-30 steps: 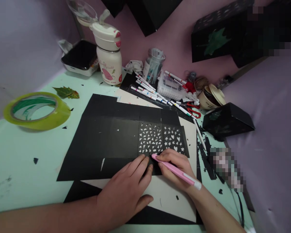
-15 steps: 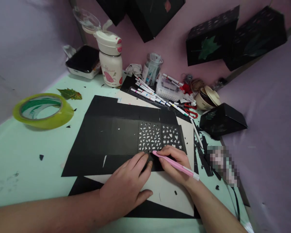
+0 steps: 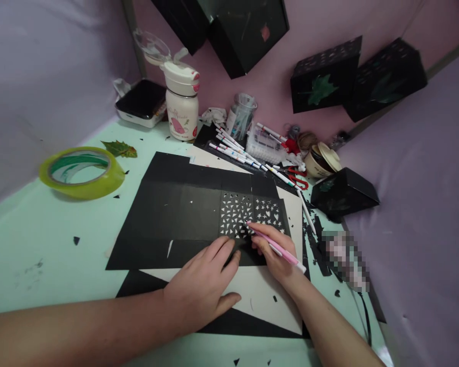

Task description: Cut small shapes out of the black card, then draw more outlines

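A sheet of black card [image 3: 162,209] with fold lines lies on the table, its right part pierced by small triangles, stars and hearts. My left hand [image 3: 204,283] rests flat near the card's lower edge, fingers stretched out and holding nothing. Between the fingers of my right hand [image 3: 277,255] is a slim pink craft knife [image 3: 277,245], shaped like a pen; its blade is too small to make out. The knife's tip is at the border between the triangle and star panels. Beneath the card lies a pale board [image 3: 268,293].
Left of the card are a roll of tape [image 3: 82,191] and a leaf [image 3: 119,149]. Behind stand a bottle [image 3: 182,114], a glass jar [image 3: 240,117], markers [image 3: 239,155] and red-handled scissors [image 3: 298,181]. Black boxes [image 3: 325,76] hang above; another black box [image 3: 344,193] sits at right.
My right hand has moved the knife tip up from the lower edge of the cut-out panels to higher on them. My left hand stays on the card. The whole view has shifted slightly.
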`<action>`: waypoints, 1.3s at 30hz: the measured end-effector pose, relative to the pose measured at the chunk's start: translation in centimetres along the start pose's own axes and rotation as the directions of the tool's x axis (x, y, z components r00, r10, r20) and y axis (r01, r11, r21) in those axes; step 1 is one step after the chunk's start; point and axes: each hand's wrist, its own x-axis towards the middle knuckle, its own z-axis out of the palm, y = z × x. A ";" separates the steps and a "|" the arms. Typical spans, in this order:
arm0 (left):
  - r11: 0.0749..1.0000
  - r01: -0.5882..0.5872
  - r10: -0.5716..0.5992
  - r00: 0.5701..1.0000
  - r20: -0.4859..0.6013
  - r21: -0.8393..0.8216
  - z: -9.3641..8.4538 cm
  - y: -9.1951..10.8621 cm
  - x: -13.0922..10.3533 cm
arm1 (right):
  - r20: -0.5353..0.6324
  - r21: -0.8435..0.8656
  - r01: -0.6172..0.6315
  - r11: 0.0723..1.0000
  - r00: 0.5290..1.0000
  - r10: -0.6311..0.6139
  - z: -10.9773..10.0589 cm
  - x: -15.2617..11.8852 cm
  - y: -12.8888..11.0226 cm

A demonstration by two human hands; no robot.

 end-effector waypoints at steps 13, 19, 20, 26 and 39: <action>1.000 -0.002 0.002 1.000 0.009 -0.006 -0.5 -0.1 0.3 | 0.104 -0.184 0.027 0.983 0.995 -0.008 2.1 1.5 -3.4; 1.000 0.008 -0.008 1.000 -0.003 0.008 -0.6 0.1 0.2 | 0.052 -0.257 0.015 0.966 0.999 -0.002 2.6 1.5 -3.0; 1.000 0.011 -0.011 1.000 -0.008 0.015 -0.6 0.1 0.2 | 0.051 -0.240 0.021 0.970 0.999 -0.009 2.6 1.4 -2.8; 0.999 0.004 -0.004 1.000 -0.012 0.035 -0.4 0.2 0.2 | 0.034 -0.201 0.031 0.979 0.999 -0.025 2.4 1.0 -2.0; 0.999 -0.008 0.008 1.000 0.012 0.036 -0.5 0.0 0.2 | -0.029 -0.212 0.021 0.977 0.999 -0.028 2.1 0.7 -1.5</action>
